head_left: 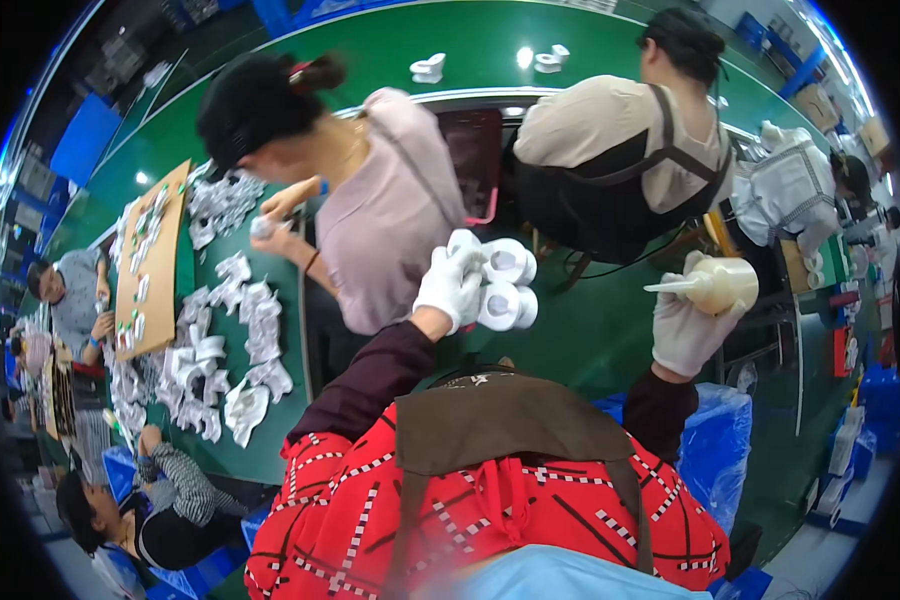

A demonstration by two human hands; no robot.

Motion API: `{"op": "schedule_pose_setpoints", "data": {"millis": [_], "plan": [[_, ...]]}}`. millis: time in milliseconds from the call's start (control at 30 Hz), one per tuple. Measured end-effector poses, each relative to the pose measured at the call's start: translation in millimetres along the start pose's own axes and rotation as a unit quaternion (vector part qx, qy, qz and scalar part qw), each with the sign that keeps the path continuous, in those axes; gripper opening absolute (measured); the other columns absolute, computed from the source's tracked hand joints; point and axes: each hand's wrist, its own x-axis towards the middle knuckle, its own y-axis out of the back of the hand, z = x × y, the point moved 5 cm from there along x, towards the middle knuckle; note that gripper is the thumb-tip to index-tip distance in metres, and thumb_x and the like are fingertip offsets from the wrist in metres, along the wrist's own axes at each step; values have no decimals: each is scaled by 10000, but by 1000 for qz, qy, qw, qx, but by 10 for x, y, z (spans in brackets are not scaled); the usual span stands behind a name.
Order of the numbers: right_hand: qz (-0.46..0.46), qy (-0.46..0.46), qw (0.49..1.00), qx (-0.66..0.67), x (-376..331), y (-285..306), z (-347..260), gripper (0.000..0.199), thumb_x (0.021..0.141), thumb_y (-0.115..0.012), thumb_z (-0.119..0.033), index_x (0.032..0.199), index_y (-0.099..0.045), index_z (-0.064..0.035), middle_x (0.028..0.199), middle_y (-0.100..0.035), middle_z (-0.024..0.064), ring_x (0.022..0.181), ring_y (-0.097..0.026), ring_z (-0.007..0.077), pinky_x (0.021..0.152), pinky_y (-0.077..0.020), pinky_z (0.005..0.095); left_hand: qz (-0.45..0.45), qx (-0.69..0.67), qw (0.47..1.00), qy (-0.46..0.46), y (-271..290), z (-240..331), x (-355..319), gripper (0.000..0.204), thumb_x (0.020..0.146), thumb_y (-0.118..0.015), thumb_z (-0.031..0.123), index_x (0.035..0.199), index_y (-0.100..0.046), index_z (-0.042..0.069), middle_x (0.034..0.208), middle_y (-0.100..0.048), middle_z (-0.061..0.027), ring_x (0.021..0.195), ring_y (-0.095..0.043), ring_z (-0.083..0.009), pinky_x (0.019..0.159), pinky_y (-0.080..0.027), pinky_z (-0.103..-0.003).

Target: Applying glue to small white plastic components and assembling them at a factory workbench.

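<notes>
My left hand [448,288], in a white glove, is closed round a small cluster of glossy white hollow parts [506,262] with round openings. The parts stick out to the right of my fingers, and how they join cannot be made out. To the right, my gloved right hand [682,338] grips a cream squeeze bottle [726,286]. The bottle lies tilted on its side, its thin white nozzle [674,286] pointing left toward the parts. A gap separates the nozzle from the parts.
A person in pink [390,190] works at the left bench, which holds many wrapped white pieces [202,365] and a cardboard sheet [154,265]. Another person in a dark apron [625,160] sits ahead. Two white parts stand on the far green table [480,40]. Blue plastic-lined bin [715,440] by my right arm.
</notes>
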Motion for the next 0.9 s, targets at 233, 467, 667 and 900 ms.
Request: {"op": "schedule_pose_setpoints", "data": {"millis": [233, 467, 667, 900], "plan": [[34, 97, 994, -39, 145, 585, -1241, 559, 759, -574, -353, 1177, -363, -48, 1180, -374, 187, 970, -460, 302, 869, -400, 420, 102, 10, 995, 0, -572, -107, 1818, 218, 671, -563, 148, 880, -541, 92, 746, -562, -196, 744, -565, -343, 672, -448, -360], [89, 203, 974, -47, -81, 945, -1859, 474, 792, -545, -320, 1136, -427, -18, 1176, -425, 179, 1050, -428, 297, 850, -389, 422, 157, 145, 968, 135, -589, -404, 3345, 257, 703, -588, 251, 947, -552, 178, 935, -571, -152, 863, -556, -329, 765, -442, -371], [173, 281, 942, -60, 161, 1119, -2268, 355, 786, -543, -195, 1073, -440, -14, 1104, -440, 173, 875, -482, 268, 771, -411, 375, 153, 98, 970, 162, -777, -728, 4467, 190, 693, -601, 179, 843, -632, 67, 855, -617, -137, 804, -598, -241, 703, -466, -312], [242, 392, 880, -117, 938, 1356, -2637, 378, 789, -492, -109, 1080, -377, 103, 1012, -478, 178, 922, -479, 268, 838, -405, 358, 11, 130, 964, 233, -1168, -1025, 5776, 475, 694, -555, 437, 1064, -526, 140, 1147, -442, -66, 1067, -407, -238, 856, -354, -311]]}}
